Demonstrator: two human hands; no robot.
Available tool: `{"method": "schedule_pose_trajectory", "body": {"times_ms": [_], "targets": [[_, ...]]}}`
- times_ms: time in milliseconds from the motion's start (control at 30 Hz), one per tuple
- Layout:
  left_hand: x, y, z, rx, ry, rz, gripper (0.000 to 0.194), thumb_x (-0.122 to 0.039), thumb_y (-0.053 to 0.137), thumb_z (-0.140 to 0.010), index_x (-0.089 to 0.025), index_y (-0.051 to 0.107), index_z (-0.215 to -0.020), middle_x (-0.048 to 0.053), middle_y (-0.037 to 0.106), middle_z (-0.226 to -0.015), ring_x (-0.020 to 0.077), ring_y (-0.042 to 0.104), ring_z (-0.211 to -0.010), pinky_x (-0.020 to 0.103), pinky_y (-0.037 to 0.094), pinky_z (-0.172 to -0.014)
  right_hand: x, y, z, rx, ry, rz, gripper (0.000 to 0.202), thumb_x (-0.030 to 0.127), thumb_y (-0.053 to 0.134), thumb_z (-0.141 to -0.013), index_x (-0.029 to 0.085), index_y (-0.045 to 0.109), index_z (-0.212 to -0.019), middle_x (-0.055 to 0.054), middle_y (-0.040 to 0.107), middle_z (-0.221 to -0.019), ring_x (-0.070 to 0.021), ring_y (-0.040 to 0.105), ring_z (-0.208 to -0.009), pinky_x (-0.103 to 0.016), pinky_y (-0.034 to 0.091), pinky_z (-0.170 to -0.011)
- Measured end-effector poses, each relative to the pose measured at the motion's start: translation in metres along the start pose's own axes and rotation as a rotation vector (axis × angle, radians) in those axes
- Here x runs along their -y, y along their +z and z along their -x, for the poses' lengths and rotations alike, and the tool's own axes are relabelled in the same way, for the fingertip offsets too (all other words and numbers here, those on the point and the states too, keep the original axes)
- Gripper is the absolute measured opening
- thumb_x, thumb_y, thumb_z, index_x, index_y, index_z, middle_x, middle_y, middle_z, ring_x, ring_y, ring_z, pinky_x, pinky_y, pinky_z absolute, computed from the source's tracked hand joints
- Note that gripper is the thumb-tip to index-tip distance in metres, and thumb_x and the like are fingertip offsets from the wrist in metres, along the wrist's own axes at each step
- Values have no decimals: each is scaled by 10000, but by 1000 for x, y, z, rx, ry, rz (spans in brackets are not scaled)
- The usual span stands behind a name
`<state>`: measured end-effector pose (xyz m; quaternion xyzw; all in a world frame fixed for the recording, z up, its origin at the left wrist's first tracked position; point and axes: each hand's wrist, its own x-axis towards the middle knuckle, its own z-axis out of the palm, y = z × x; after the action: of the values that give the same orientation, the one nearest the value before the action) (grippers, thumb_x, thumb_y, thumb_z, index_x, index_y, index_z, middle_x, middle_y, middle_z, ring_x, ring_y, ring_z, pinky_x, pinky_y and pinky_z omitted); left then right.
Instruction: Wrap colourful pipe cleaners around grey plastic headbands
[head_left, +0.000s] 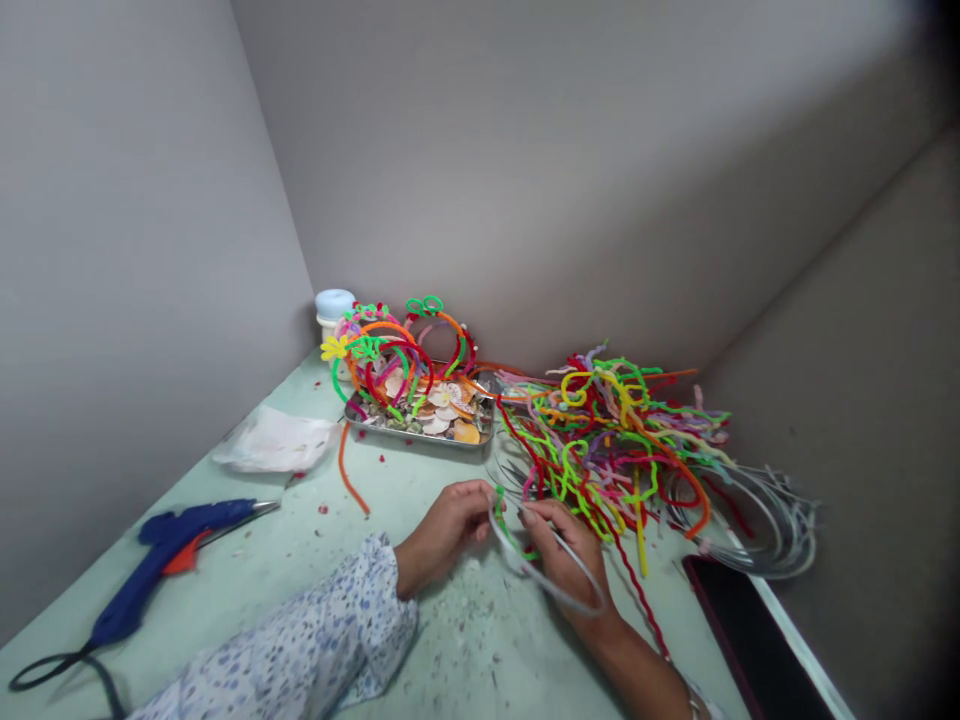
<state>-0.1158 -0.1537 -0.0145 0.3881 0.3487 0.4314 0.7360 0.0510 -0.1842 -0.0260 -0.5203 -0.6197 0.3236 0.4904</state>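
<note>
Near the middle of the table, both hands work on a thin whitish headband [564,597], its curve arching over my right hand. A green pipe cleaner [499,505] lies along one side of the band. My left hand [448,528] is closed, thumb and fingers pinching at the band's left side by the green piece. My right hand [571,560] is also closed, with thumb and fingertips on the band. Its lower fingers are partly hidden behind the loop. Just beyond the hands lie scissors [514,474], partly covered by pipe cleaners.
Behind stands a metal tray [420,434] of shells, with decorated headbands [386,350] over it. At right are heaped pipe cleaners [607,430], plain headbands [780,560] and a phone [750,630]. A blue glue gun [169,550] and white packet [277,440] lie left. Walls enclose the table.
</note>
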Motion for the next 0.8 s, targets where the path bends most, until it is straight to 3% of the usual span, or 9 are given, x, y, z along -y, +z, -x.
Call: {"method": "schedule_pose_trajectory", "body": {"times_ms": [100, 233, 400, 667, 800], "targets": [[1, -3, -2, 7, 15, -42, 136, -247, 628, -685, -133, 582, -743, -37, 484, -549, 62, 391, -443, 208, 257, -465, -2, 3, 0, 5, 259, -278, 274, 439, 593, -839, 178, 675, -846, -32, 634, -723, -150, 545, -602, -258, 454, -526], [-1, -5, -2, -58, 70, -174, 248, -258, 689, -681, -141, 602, -882, -48, 502, -590, 61, 421, -480, 198, 295, -486, -7, 8, 0, 10, 410, -538, 306, 462, 687, -753, 168, 674, -837, -20, 635, -702, -118, 497, -537, -217, 394, -443], [-3, -5, -2, -74, 119, -215, 277, -308, 721, -673, -133, 631, -868, -30, 544, -644, 68, 453, -531, 208, 355, -540, -11, 10, 1, 19, 451, -597, 313, 448, 716, -723, 157, 689, -835, -32, 649, -701, -116, 507, -532, -213, 388, -432], [-2, -7, -2, -62, 140, -283, 273, -318, 723, -676, -119, 646, -848, -10, 584, -644, 84, 507, -538, 214, 387, -548, 3, 9, -3, 15, 485, -609, 326, 469, 756, -656, 158, 670, -706, -5, 609, -619, -94, 479, -503, -203, 381, -435], [-3, -6, -2, -81, 139, -276, 276, -321, 736, -660, -116, 645, -821, -6, 588, -638, 87, 507, -530, 220, 399, -537, 0, 7, -3, 58, 453, -589, 289, 451, 719, -712, 167, 665, -717, 0, 598, -630, -94, 467, -527, -197, 371, -453]]}}
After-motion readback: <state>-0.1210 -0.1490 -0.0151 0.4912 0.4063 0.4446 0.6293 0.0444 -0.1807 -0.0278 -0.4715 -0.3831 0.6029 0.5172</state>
